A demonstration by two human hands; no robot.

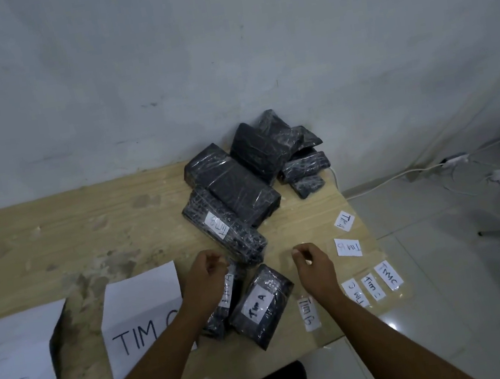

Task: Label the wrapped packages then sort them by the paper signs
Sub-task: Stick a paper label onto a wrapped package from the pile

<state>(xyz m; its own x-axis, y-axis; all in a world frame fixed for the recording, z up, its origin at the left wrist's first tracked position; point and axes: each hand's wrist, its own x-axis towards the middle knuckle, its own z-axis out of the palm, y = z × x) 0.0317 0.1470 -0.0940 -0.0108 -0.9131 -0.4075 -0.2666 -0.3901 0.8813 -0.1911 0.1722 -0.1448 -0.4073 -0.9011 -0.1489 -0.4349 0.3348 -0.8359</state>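
Observation:
My left hand (206, 273) and my right hand (311, 261) hover with curled fingers, pinching the ends of what looks like a faint strip of clear tape (284, 257) stretched between them. Under my left hand lies a black wrapped package (227, 301) with a white label reading "TIM A". Beside it sits a second package labelled "Tim A" (260, 305). Behind them is a long package labelled "TIM B" (225, 229). A pile of unlabelled black packages (257, 162) rests at the back. Paper signs "TIM C" (141, 321) and "TIM B" (11, 368) lie at the left.
Several loose labels lie on the wooden table (69, 237): "TIM B" (308, 312) near the front, three "TIM C" slips (372, 286) at the right edge, and "TIM B" (348, 247) and "TIM A" (344, 222) further back. The table's right edge drops to a tiled floor with white cables (403, 174).

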